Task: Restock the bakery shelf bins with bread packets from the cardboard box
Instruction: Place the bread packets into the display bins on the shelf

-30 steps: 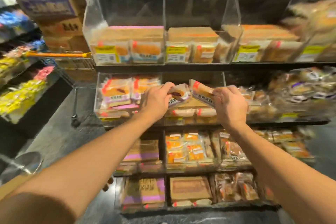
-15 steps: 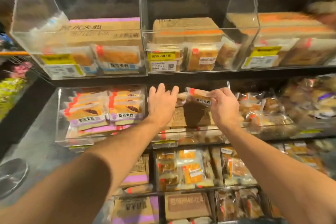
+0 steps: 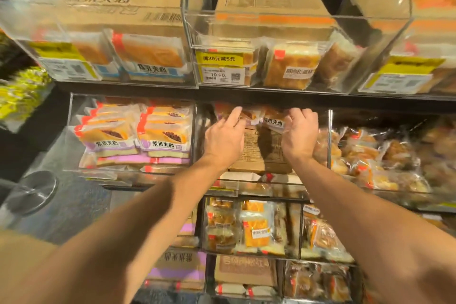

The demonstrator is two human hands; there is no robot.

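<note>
A person is reaching both bare arms into the clear acrylic middle bin on the second row of a bakery shelf. The left hand is lying with fingers nearly straight, its tips touching a clear-wrapped bread packet with a dark filling at the back of the bin. The right hand, at three o'clock from the left, is curling its fingers and pinching a clear-wrapped bread packet with a white printed label. Both packets are sitting at twelve o'clock of the hands, above a flat brown cardboard box with a printed table lying in the same bin, between the two wrists. At nine o'clock, the neighbouring clear bin is holding two stacks of purple-labelled sandwich bread packets. At three o'clock, another bin is holding loose clear-bagged golden pastries, somewhat blurred. Overhead, at twelve o'clock, an upper clear bin is carrying a yellow-and-white price tag beside wrapped toast-coloured bread slices.
</note>
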